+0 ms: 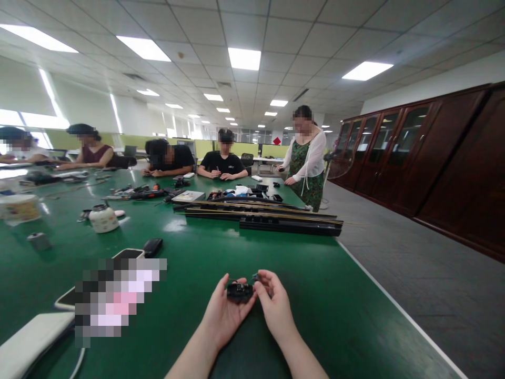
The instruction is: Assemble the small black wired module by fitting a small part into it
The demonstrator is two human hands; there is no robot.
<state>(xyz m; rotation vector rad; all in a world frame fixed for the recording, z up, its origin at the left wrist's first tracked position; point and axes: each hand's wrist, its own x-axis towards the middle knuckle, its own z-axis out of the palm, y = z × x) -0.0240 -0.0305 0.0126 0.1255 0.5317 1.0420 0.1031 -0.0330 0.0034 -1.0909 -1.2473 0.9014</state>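
Just above the green tabletop, my left hand (229,310) cradles a small black plastic housing (239,292), its fingers curled around the sides. Some fine parts show along the housing's top, too small to name. My right hand (273,302) is close on the right, thumb and forefinger pinched on a small bluish-grey part (255,277) at the housing's right end. Whether that part is joined to the housing I cannot tell.
Long black rails (292,226) with thin brass-coloured rods lie across the table (189,263). On the left are a white jar (103,218), a metal cylinder (38,241), a black mouse-shaped object (153,247) and a phone (128,255). Several people sit or stand around the far side.
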